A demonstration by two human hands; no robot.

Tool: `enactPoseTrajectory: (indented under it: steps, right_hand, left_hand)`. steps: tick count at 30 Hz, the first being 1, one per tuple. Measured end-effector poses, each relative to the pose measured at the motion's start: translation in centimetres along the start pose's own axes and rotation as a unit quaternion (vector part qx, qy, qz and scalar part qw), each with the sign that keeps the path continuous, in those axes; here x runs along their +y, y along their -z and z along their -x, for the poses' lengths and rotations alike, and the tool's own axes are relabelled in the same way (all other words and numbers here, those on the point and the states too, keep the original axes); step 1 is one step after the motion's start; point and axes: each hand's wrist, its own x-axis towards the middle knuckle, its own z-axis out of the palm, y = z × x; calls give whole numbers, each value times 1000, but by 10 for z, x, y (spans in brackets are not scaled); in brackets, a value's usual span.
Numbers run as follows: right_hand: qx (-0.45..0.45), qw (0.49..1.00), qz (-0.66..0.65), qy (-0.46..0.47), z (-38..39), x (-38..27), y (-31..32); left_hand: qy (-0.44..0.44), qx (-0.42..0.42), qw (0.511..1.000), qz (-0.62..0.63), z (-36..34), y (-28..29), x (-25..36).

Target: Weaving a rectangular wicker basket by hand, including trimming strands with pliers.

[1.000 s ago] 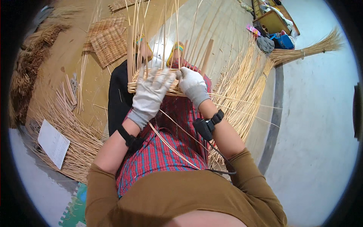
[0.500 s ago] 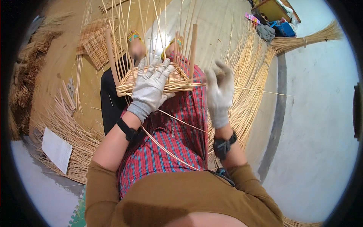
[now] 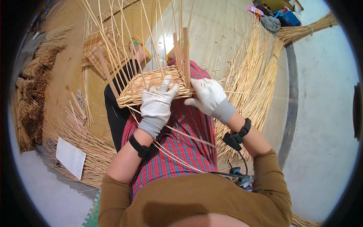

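Note:
A half-woven basket (image 3: 143, 85) with upright canes and wooden corner posts (image 3: 186, 53) rests over my lap on red plaid cloth (image 3: 170, 159). My gloved left hand (image 3: 156, 106) grips its near edge, fingers bent and spread over the weave. My gloved right hand (image 3: 208, 98) is at the right corner, touching beside the post, thumb held apart from the bent fingers; whether a strand lies under the fingertips is unclear. Loose canes (image 3: 181, 132) trail from the basket across my lap.
Long cane bundles (image 3: 253, 94) lie at the right, more canes (image 3: 87, 155) and dark straw (image 3: 36, 87) at the left. Woven panels (image 3: 94, 45), a white sheet (image 3: 70, 157), a blue container (image 3: 287, 19) and grey cloth (image 3: 270, 24) lie around me. My sandalled feet (image 3: 140, 51) show beyond the basket.
My right hand first lifted away to the right, then returned lower at the basket's right corner. The basket and left hand shifted slightly downward, the left hand staying on the weave.

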Motion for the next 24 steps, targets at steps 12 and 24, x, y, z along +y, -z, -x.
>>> enactPoseTrajectory:
  steps: [12,24]
  right_hand:
    - [62,990,-10,124,0,39,-20]
    - [-18,960,-278,-6,-16,58,-16]
  left_hand:
    - [38,6,979,202,1,27,2]
    - [20,169,985,-34,-3,52,29]
